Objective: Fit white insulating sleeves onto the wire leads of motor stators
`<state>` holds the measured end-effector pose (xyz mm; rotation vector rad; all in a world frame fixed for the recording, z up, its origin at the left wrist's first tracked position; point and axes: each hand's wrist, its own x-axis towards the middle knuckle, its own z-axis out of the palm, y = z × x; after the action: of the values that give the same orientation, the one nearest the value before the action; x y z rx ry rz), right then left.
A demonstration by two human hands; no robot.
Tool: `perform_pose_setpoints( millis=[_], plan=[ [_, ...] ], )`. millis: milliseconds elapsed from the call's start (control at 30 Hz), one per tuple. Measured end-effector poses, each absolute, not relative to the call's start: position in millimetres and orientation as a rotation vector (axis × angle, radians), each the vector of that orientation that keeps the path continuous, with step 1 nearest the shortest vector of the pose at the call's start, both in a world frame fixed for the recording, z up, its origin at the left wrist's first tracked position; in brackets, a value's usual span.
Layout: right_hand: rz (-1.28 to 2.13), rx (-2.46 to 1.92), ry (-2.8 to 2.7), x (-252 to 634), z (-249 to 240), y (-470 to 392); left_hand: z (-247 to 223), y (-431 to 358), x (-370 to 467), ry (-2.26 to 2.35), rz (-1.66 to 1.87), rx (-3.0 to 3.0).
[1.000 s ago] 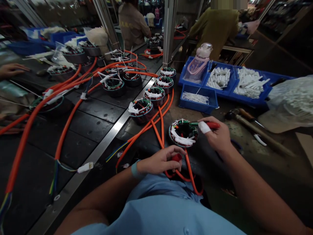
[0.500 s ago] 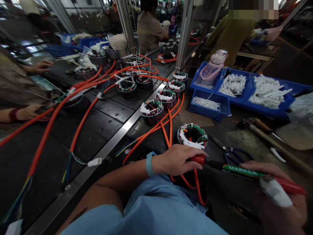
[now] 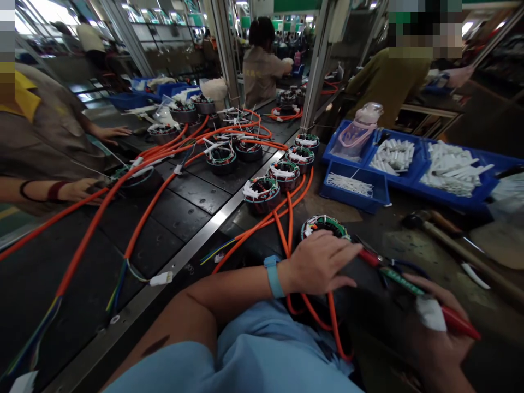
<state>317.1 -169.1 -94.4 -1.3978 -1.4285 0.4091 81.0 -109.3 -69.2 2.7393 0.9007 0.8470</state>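
Note:
My right hand point(image 3: 440, 322) is closed around a green and red marker point(image 3: 403, 281), whose red front end points toward my left hand. White material is wrapped near the marker's rear. My left hand point(image 3: 321, 262), with a light blue band at the wrist, has its fingers apart and holds nothing. It reaches over the near edge of a wire-wound ring point(image 3: 325, 224), partly covering it. Orange cables point(image 3: 331, 316) run below this hand. Dark-handled pliers point(image 3: 395, 265) lie behind the marker, partly hidden.
Several wound rings point(image 3: 262, 194) stand along the metal strip at centre. Blue bins point(image 3: 354, 199) hold white sleeves and ties. A hammer point(image 3: 454, 240) lies at right. At left a co-worker's hands point(image 3: 84, 191) are by another ring; orange cables cross there.
My left hand has let go of the marker's red end and opened. The marker, in my right hand, has moved left and tilts more steeply. The view has shifted slightly upward.

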Motion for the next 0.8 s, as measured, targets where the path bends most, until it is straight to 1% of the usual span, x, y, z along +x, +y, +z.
perform_pose_setpoints(
  millis=[100, 167, 233, 400, 500, 567, 667, 733, 800],
  plan=[
    [0.197, -1.592, -1.623, 347, -101, -143, -74, -101, 80, 1.128, 0.746, 2.686],
    [0.18, -1.773, -1.793, 358, -108, -133, -79, -98, 80, 1.194, 0.647, 2.694],
    [0.179, -1.84, -1.836, 357, -117, -135, -81, -97, 81, 1.232, 0.633, 2.673],
    [0.252, -1.583, -2.074, 319, -146, -184, -81, -98, 84, 1.286, 0.64, 2.636],
    [0.186, -1.477, -2.227, 296, -160, -213, -81, -93, 80, 1.234, 0.679, 2.589],
    [0.11, -1.457, -2.249, 284, -167, -224, -80, -89, 73, 1.238, 0.784, 2.406],
    [0.09, -1.397, -2.225, 272, -173, -230, -76, -85, 59, 1.187, 0.958, 1.831],
    [0.162, -1.329, -2.167, 270, -173, -229, -69, -84, 49, 1.072, 1.063, 1.366],
    [0.307, -1.282, -2.09, 274, -168, -228, -60, -81, 40, 0.966, 1.156, 1.038]
  ],
)
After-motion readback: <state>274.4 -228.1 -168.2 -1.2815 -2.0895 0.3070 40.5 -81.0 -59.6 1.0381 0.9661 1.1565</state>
